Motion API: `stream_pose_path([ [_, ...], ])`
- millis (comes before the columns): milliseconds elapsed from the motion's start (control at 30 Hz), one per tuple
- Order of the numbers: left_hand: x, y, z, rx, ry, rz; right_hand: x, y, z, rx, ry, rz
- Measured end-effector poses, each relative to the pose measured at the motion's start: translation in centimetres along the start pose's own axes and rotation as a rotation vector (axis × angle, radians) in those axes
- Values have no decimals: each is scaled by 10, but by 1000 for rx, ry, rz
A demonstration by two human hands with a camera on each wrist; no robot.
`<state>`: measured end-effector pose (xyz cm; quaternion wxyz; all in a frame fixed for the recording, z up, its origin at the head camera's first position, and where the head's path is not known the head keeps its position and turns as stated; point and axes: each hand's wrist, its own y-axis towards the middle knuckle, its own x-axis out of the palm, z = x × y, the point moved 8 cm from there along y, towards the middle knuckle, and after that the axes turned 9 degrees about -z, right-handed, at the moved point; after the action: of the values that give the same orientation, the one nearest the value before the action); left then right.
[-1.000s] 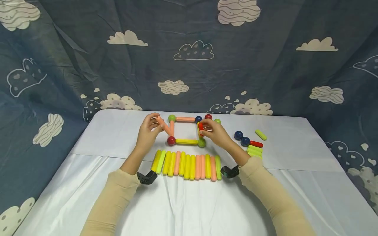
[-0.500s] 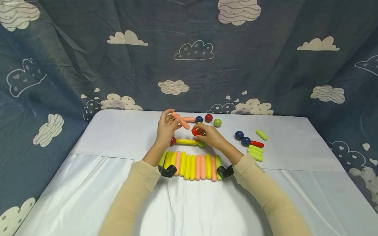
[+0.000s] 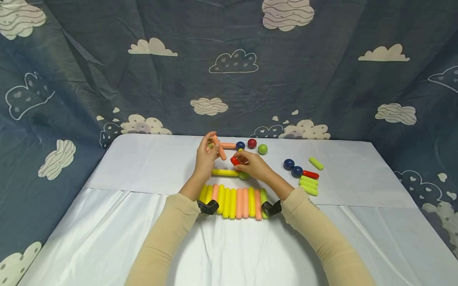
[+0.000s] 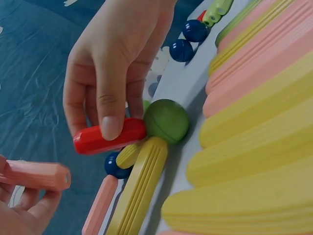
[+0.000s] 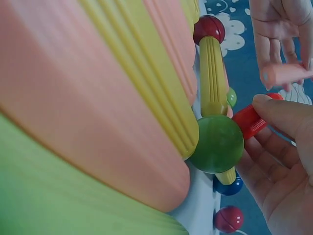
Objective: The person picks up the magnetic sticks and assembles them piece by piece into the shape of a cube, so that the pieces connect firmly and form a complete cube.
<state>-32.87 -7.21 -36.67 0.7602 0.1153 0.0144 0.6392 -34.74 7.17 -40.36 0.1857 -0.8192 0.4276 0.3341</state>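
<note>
Left hand (image 3: 205, 159) pinches pink rod (image 3: 220, 148), axis slanting far-left to near-right; right hand (image 3: 255, 165), nearer green ball (image 5: 216, 144), pinches red rod (image 3: 234, 161).

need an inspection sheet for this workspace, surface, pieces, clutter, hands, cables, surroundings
Surface: white cloth, creased toward the person
Job's things: pink stick and red stick in hand; yellow stick laid against a green ball; stick row side by side nearer the person
Clutter: off to the right, two blue balls, short green sticks and another red stick
Hands: left hand pinches the pink stick; right hand pinches the red one; black wrist units on both wrists
Cables: nothing seen
Surroundings: dark curtain with cloud prints
</note>
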Motion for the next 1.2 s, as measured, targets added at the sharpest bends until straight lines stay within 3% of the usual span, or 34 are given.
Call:
stream_pose_path([
  [67, -2, -1, 1, -22, 58, -12, 1, 0, 1, 7, 10, 0],
  [300, -9, 9, -24, -57, 203, -61, -1, -1, 6, -16, 75, 12],
  [400, -8, 8, -27, -99, 258, -77, -1, -1, 6, -28, 124, 10],
  [667, -13, 9, -33, -176, 258, -38, -3, -7, -7, -34, 287, -29],
  [767, -13, 11, -33, -179, 250, -35, -6, -12, -19, -49, 292, -34],
  [867, -9, 15, -31, -143, 216, -91, -8, -13, -23, -64, 288, -30],
  [1000, -7, 18, -31, -120, 171, -132, -6, -7, -15, -90, 278, -19],
  [1200, -10, 21, -36, -168, 168, -51, 1, 4, -1, -143, 302, -30],
])
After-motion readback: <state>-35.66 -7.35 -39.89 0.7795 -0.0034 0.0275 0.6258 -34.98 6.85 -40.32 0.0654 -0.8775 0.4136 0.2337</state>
